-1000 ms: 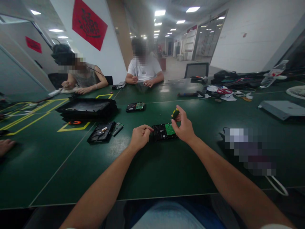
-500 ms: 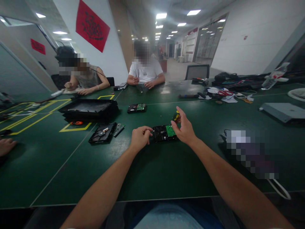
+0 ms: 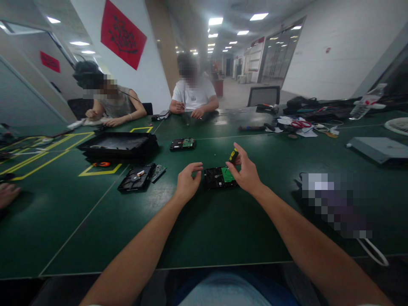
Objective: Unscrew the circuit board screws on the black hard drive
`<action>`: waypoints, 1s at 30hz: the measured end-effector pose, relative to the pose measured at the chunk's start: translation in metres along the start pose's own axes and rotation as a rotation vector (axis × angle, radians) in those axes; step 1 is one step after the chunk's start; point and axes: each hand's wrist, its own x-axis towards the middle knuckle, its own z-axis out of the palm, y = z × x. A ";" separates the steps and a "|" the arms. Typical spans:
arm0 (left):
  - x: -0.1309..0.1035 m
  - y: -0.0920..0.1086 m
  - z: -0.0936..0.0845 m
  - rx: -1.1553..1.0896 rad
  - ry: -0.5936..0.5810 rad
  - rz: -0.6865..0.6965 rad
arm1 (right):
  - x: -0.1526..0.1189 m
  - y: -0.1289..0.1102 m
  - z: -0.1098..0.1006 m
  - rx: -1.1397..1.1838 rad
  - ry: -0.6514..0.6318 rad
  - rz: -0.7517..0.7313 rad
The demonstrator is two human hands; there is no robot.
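Observation:
In front of me a hard drive [image 3: 214, 178] lies on the green table with its green circuit board [image 3: 228, 175] facing up. My right hand [image 3: 247, 170] grips a short black-and-yellow screwdriver [image 3: 233, 156], its handle leaning and its shaft pointing down at the board. Just left of the drive is my left hand [image 3: 188, 180], holding nothing, thumb and fingers apart; its fingertips are close to the drive's edge. Farther left lie another hard drive [image 3: 135, 177] and a loose circuit board [image 3: 158, 172].
A black tray [image 3: 119, 146] stands at the back left, with an orange-handled tool [image 3: 102, 164] before it. Another drive [image 3: 182, 144] lies mid-table. Two people sit opposite. A grey metal box [image 3: 379, 149], scissors [image 3: 301, 124] and a blurred-out object [image 3: 334, 204] are on the right.
My left hand has come off the drive's left edge and its fingers have spread. The screwdriver's handle has shifted slightly left and leans more; the drive stays put.

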 end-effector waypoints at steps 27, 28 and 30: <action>-0.004 -0.001 -0.004 0.061 -0.064 -0.120 | 0.000 0.001 -0.002 0.062 -0.020 -0.015; -0.004 0.001 -0.004 0.058 -0.060 -0.120 | 0.000 0.001 -0.001 0.065 -0.012 -0.012; -0.005 0.006 -0.005 0.039 -0.051 -0.112 | -0.001 0.002 0.000 0.064 0.007 -0.005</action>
